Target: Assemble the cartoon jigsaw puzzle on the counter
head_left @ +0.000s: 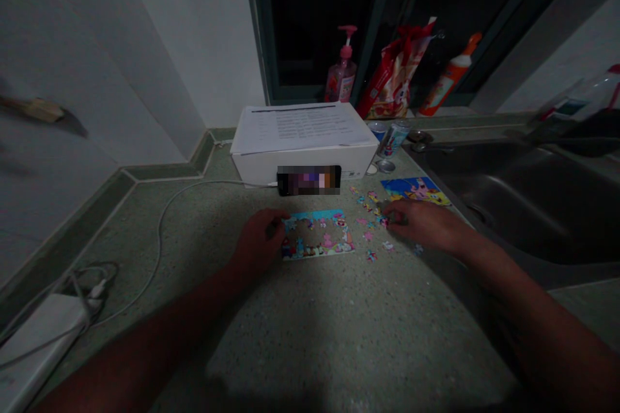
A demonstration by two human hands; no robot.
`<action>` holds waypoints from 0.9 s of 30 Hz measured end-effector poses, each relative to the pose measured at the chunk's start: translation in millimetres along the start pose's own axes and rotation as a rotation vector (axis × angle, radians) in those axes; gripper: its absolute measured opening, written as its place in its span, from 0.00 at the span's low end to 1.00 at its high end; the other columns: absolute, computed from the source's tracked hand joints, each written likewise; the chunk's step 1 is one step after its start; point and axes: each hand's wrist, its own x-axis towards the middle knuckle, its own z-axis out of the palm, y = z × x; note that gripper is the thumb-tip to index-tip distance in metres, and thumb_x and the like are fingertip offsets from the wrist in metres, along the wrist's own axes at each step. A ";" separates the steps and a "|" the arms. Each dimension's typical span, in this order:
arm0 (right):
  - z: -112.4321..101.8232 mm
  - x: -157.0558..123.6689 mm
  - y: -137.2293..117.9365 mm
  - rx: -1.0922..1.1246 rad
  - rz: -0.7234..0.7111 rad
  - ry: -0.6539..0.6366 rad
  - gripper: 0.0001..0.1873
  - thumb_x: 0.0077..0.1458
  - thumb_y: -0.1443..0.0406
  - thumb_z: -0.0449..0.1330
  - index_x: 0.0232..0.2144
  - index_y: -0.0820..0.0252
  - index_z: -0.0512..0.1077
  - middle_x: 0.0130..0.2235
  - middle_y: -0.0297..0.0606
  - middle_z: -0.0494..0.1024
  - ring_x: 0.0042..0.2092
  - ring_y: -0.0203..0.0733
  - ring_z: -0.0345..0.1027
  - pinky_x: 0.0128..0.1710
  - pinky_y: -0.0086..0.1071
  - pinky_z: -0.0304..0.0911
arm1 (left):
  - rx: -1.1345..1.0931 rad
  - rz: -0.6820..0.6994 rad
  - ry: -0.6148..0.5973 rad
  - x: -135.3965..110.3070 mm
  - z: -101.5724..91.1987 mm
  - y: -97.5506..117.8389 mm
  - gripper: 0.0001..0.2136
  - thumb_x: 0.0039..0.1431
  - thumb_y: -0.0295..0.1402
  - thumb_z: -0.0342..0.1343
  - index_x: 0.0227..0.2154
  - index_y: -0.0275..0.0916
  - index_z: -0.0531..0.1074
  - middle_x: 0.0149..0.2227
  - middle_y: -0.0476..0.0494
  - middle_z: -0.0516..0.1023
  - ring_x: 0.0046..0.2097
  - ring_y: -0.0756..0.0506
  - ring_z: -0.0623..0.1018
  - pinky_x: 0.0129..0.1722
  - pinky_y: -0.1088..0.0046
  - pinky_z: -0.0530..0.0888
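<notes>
A partly filled jigsaw puzzle lies flat on the counter, its border joined and part of its middle bare. My left hand is closed at the puzzle's left edge, fingers curled and fingertips holding the rim. To the right, my right hand reaches in among loose puzzle pieces, its fingertips pinched at a small pinkish piece. The fingers partly cover that piece. A colourful picture card with a pink cartoon figure lies just behind my right hand.
A phone on a charging cable leans against a white box with a printed sheet on top. Cans stand beside it. A steel sink lies to the right; a pump bottle stands by the window.
</notes>
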 end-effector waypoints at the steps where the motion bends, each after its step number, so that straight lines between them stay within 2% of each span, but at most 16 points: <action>1: 0.3 0.2 -0.2 0.003 -0.004 0.003 0.17 0.61 0.59 0.60 0.50 0.52 0.80 0.43 0.39 0.85 0.41 0.49 0.79 0.38 0.36 0.66 | 0.000 -0.004 -0.003 -0.1 0.0 0.0 0.11 0.63 0.29 0.54 0.43 0.41 0.79 0.42 0.42 0.84 0.44 0.42 0.81 0.49 0.57 0.78; 4: 0.2 0.7 -2.1 0.013 -0.027 -0.015 0.17 0.62 0.60 0.59 0.50 0.55 0.79 0.44 0.42 0.85 0.42 0.50 0.79 0.41 0.37 0.67 | -0.007 -0.010 -0.008 -0.2 0.1 -0.2 0.11 0.63 0.29 0.54 0.44 0.41 0.79 0.43 0.41 0.83 0.45 0.41 0.81 0.51 0.56 0.78; 11: -1.8 1.1 -3.8 0.029 -0.016 -0.011 0.11 0.61 0.60 0.59 0.40 0.56 0.80 0.42 0.43 0.85 0.42 0.50 0.78 0.41 0.38 0.67 | -0.021 0.000 -0.015 0.2 0.8 -0.1 0.11 0.63 0.29 0.53 0.43 0.41 0.79 0.41 0.42 0.83 0.43 0.42 0.81 0.50 0.56 0.78; 15: -4.1 1.0 -5.9 0.152 -0.049 0.035 0.11 0.60 0.59 0.59 0.37 0.56 0.79 0.38 0.42 0.85 0.38 0.47 0.78 0.40 0.37 0.67 | -0.019 -0.007 -0.011 -0.3 0.9 0.6 0.11 0.63 0.29 0.54 0.43 0.40 0.79 0.41 0.41 0.83 0.43 0.41 0.81 0.49 0.57 0.79; 20: -5.7 -1.9 -22.9 0.276 -0.107 0.106 0.11 0.60 0.59 0.57 0.36 0.55 0.77 0.33 0.38 0.83 0.34 0.45 0.76 0.33 0.33 0.65 | -0.029 -0.039 -0.026 -1.2 0.7 1.4 0.11 0.63 0.29 0.54 0.44 0.40 0.79 0.40 0.42 0.83 0.41 0.42 0.82 0.47 0.59 0.79; 27: 11.9 -2.6 -39.2 0.473 -0.177 0.078 0.08 0.60 0.58 0.59 0.35 0.55 0.75 0.32 0.36 0.81 0.32 0.42 0.74 0.31 0.33 0.63 | -0.002 -0.013 -0.017 -0.7 0.2 1.8 0.11 0.63 0.28 0.54 0.44 0.41 0.79 0.41 0.42 0.83 0.43 0.42 0.81 0.49 0.58 0.79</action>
